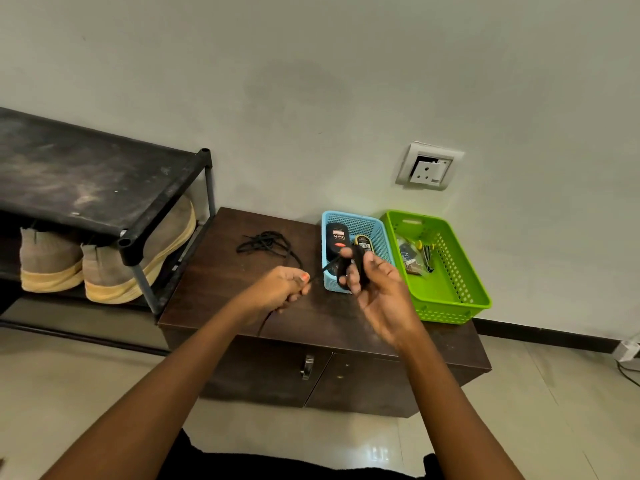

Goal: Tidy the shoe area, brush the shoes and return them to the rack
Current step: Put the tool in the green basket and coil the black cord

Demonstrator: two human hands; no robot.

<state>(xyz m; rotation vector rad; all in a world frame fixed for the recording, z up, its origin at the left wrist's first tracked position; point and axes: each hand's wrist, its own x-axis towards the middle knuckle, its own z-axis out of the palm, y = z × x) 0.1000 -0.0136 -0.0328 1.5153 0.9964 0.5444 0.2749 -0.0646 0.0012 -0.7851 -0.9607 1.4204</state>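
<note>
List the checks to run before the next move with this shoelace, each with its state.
1. Left hand pinches the black shoelace: ok.
2. Lace looped round fingers of the right hand: ok.
3. Lace fully wound: not ok, a tail hangs below the left hand.
4. Second shoelace gathered: not ok, loose on the cabinet.
5. Room in the blue basket: cannot tell, hands cover its near end.

Soft, even indoor light fills the room, with a faint greenish cast on the wall (311,81). A bright patch glares off the glossy floor tiles (379,455), perhaps from a ceiling lamp. Motion blur smears the right hand (381,292). Wide-angle distortion bends the shoe rack (86,174) leftward; shadow pools beneath its top shelf.
</note>
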